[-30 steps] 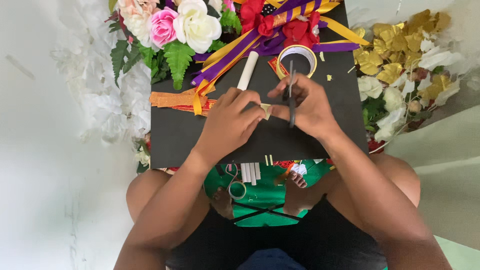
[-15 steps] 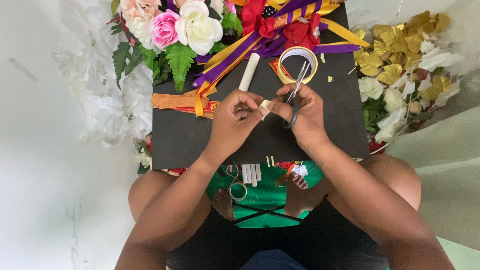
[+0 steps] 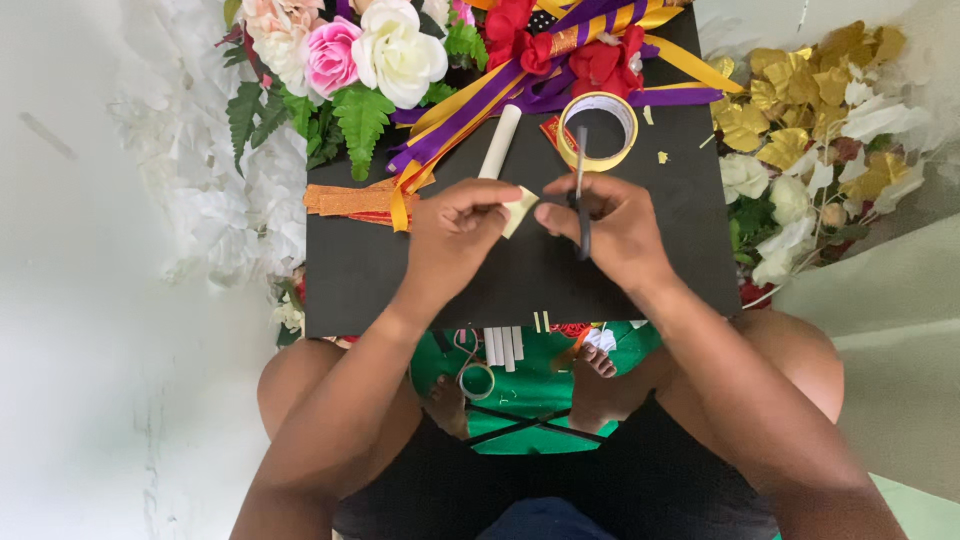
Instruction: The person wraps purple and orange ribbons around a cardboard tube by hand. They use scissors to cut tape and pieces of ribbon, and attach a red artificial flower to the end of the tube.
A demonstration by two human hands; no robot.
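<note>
Since a second ago, both hands are sitting a little higher over the black board, and the scissors are now standing nearly upright rather than slanting toward the tape roll. The left hand is pinching a small pale paper piece between thumb and fingertips, closed narrowly on it. The right hand is gripping the scissors, fingers curled shut around the handles; whether the blades are parted I cannot tell. The paper piece is lying just left of the blades, its long edge running roughly parallel with them, so the two hands are almost touching. A white paper tube is lying just beyond the left hand's knuckles.
</note>
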